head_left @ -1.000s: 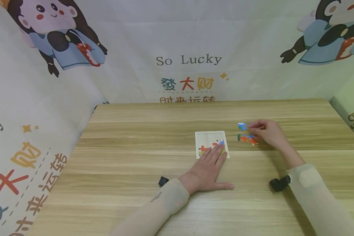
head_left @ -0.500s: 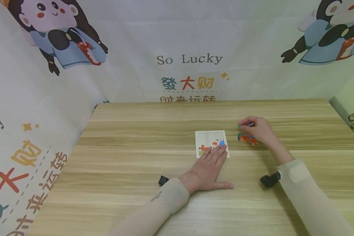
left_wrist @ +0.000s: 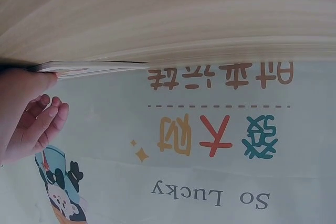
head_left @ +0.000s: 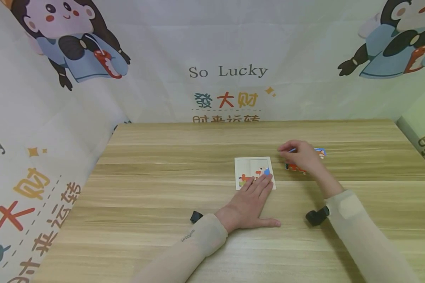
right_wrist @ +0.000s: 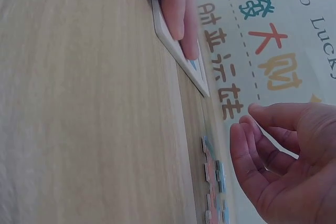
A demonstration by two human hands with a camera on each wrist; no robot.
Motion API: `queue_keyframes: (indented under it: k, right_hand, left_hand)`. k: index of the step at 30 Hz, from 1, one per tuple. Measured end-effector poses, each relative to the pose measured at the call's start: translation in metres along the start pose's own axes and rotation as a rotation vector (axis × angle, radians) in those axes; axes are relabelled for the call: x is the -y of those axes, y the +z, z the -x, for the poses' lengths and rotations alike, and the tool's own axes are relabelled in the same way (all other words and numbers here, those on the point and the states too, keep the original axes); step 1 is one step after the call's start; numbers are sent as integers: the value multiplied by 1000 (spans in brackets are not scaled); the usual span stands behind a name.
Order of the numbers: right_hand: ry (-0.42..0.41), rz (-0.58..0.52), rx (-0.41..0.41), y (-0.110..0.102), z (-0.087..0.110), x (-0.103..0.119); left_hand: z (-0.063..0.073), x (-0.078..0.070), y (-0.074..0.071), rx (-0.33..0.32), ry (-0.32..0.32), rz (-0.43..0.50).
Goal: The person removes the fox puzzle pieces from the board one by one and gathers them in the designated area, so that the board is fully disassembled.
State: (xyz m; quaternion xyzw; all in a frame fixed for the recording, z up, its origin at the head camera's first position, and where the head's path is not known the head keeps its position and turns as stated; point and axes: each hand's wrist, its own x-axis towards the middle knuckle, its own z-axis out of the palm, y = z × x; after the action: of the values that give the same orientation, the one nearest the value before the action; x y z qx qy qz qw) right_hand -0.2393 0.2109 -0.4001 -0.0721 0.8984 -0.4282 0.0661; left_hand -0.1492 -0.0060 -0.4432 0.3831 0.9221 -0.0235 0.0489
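My left hand lies spread on the lower part of a small square puzzle board, thumb out to the side on the table. Orange, white and blue picture pieces show above its fingers. To the right, my right hand hovers over loose jigsaw pieces, partly hiding them. Its fingers are bent, the thumb and fingertips close together. In the right wrist view no piece shows at the fingertips, though a thin one might be hidden. Another blue piece shows behind that hand.
The wooden table extends around the board, its far edge against a printed cloth backdrop. A printed cloth also hangs along the left side. Small black devices sit at both wrists, the right one projecting low over the table.
My right hand has moved left over the loose pieces towards the board, uncovering a blue piece on its right. My left hand has stayed on the board.
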Motion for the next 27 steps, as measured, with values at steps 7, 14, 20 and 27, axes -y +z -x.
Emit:
queue_keyframes:
  k: [7,14,20,27]
  right_hand:
    - [1,9,27,7,-2,1]
    - [-46,-22,55,15,-1,2]
    - [-105,-64,71,20,-1,1]
    - [-183,3,126,24,0,2]
  left_hand:
    - [-1,0,1,6,-1,2]
    - [-1,0,2,3,-1,2]
    - [-1,0,2,14,-2,8]
    - [-2,0,2,11,-1,-11]
